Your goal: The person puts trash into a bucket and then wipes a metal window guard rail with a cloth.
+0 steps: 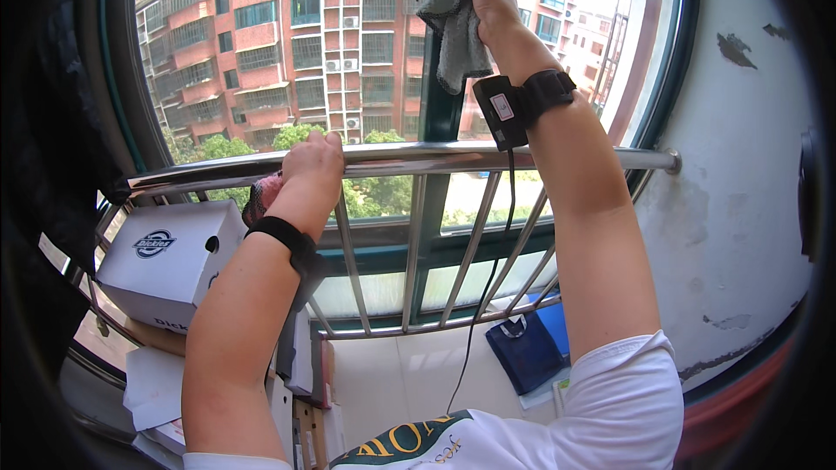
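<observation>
High up against the dark green window frame (444,104), my right hand (498,5) grips a grey cloth (460,32) whose folds hang below the fingers. My left hand (315,155) is closed over the stainless-steel handrail (405,158) of the window guard. A pink cloth with a dark edge (264,194) shows beside my left wrist, just under the rail; whether the left fingers hold it is hidden. Each wrist wears a black strap, and a small black device (501,111) with a cable (480,313) sits on the right one.
Steel bars (411,254) run down from the handrail. At left stands a white shoe box (166,251) above more boxes (300,352), next to a dark curtain (46,143). A dark blue bag (526,349) lies on the tiled floor (398,372). The wall (725,209) has peeling paint.
</observation>
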Demonstrator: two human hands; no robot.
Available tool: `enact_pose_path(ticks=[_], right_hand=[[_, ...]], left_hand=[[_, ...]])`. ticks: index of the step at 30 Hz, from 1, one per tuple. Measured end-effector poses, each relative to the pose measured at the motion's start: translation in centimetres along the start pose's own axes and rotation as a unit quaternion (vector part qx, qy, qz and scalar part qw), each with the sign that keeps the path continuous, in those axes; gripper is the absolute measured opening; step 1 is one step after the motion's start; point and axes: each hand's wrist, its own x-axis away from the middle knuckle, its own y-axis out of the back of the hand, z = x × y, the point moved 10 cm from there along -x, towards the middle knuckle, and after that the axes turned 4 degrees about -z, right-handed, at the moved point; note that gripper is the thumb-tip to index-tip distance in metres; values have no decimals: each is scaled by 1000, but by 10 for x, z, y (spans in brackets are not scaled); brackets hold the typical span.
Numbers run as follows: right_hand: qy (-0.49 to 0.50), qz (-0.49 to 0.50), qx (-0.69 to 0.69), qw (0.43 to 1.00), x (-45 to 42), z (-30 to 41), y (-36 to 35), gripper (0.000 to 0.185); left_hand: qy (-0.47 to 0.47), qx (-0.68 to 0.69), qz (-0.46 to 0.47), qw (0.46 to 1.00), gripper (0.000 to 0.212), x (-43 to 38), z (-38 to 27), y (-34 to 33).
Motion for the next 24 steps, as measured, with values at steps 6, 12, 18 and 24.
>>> enact_pose_path(ticks=[6, 12, 18, 24], right_hand=[[-47, -29, -88, 995, 21, -7, 4, 19], [-63, -13, -111, 992, 14, -14, 3, 16], [-69, -10, -69, 995, 5, -4, 6, 18], [-55, 4, -81, 995, 36, -21, 11, 17]], left_hand=[[6, -2, -44, 999, 47, -6, 8, -8], [-1, 2, -55, 998, 47, -7, 6, -9], [0, 9, -57, 998, 42, -7, 2, -5], [3, 4, -40, 999, 40, -8, 10, -10]])
